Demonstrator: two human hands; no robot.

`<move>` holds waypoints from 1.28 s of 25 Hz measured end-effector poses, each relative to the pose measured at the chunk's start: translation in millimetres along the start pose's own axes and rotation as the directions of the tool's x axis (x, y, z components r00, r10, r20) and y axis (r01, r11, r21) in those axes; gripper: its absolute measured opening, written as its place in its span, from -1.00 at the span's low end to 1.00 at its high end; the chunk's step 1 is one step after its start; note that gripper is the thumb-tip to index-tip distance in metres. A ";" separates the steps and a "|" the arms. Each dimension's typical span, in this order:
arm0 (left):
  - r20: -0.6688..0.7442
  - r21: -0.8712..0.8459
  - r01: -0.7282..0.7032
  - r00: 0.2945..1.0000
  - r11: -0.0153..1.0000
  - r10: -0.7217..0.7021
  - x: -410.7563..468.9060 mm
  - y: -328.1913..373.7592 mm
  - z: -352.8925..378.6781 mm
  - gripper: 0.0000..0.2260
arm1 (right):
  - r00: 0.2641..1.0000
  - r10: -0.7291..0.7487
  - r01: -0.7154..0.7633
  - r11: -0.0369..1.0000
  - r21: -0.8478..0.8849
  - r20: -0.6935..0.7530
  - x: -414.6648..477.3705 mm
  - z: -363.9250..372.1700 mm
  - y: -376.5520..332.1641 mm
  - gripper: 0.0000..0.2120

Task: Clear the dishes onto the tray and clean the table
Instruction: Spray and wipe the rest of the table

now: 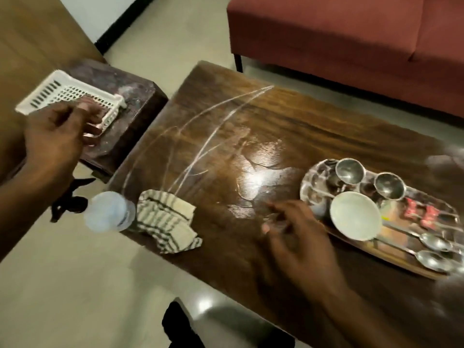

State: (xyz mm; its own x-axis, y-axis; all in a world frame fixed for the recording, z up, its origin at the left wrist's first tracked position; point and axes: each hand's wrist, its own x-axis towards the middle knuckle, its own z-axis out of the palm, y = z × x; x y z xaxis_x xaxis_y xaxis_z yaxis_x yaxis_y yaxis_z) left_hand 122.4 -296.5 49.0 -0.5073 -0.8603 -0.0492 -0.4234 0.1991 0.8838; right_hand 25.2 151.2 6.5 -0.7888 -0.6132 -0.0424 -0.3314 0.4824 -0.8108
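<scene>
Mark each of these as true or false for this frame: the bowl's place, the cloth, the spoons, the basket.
1. The white bowl sits on the steel tray. True.
2. The right hand holds the striped cloth. False: the cloth lies on the wooden table beside the plastic bottle, and the right hand is apart from it, with relaxed fingers holding nothing.
3. Two spoons lie on the tray. True.
4. The white basket stands on the same table as the tray. False: it stands on the smaller side table to the left, where the left hand reaches it.
</scene>
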 end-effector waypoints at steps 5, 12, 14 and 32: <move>0.139 0.108 0.004 0.990 0.994 -0.019 13.2 -102.9 -105.5 -0.67 | 0.894 -0.115 0.196 0.970 -0.147 0.432 23.7 118.8 -46.4 -0.34; 0.692 0.186 -0.287 0.717 0.940 0.082 -34.6 -124.9 -108.9 0.00 | 0.840 -0.020 0.264 0.889 -0.375 0.543 48.9 218.7 -75.6 -0.31; 0.743 0.079 -0.305 0.653 0.949 0.147 -46.1 -116.7 -85.3 0.00 | 0.844 0.009 0.257 0.871 -0.420 0.536 48.3 235.1 -71.9 -0.36; 0.692 -0.112 -0.028 0.715 0.993 0.098 60.4 -22.3 83.1 -0.76 | 0.970 0.229 -0.242 0.849 -0.469 -0.086 201.6 150.3 23.7 -0.33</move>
State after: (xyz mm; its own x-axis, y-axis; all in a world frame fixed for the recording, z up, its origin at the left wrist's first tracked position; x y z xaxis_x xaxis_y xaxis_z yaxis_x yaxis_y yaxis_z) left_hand 38.8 -313.9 -12.3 -0.9236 -0.2714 -0.2707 -0.3227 0.1693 0.9313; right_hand -63.9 -55.0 -109.0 -0.8853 -0.4304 -0.1762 -0.3336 0.8516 -0.4043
